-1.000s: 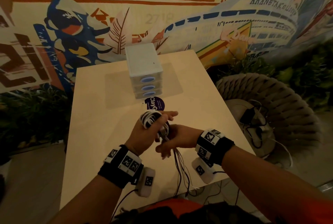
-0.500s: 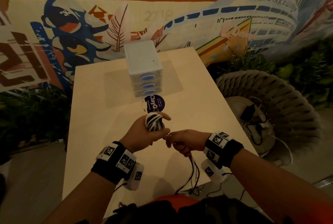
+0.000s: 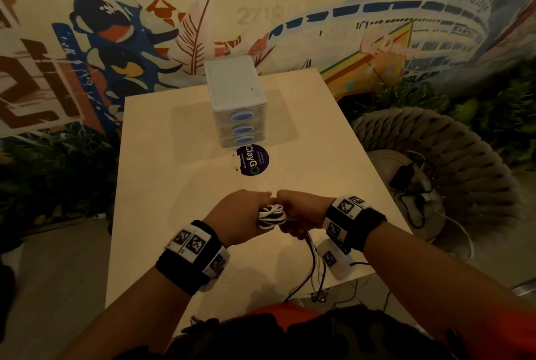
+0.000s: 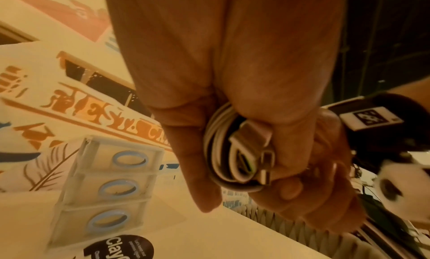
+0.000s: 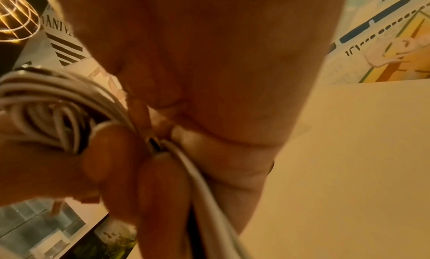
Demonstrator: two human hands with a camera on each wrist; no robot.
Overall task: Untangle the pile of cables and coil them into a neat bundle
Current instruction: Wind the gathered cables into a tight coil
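A coil of white and dark cables (image 3: 271, 216) is wound around the fingers of my left hand (image 3: 246, 214), which grips it above the near half of the table. The left wrist view shows the loops (image 4: 223, 152) and a metal plug (image 4: 265, 163) held in the curled fingers. My right hand (image 3: 295, 214) sits knuckle to knuckle with the left and grips the loose cable strands (image 5: 204, 189) next to the coil (image 5: 46, 106). Those free strands (image 3: 314, 267) hang from the right fist over the table's front edge.
A small white three-drawer box (image 3: 236, 101) stands at the middle back of the pale table (image 3: 162, 185), with a round dark sticker (image 3: 252, 160) in front of it. A wicker chair (image 3: 435, 174) holding more cables and a charger stands to the right.
Both hands have come lower and closer together. The right hand moved up beside the coil, and the coil has turned from standing above the left hand to lying between the two fists.
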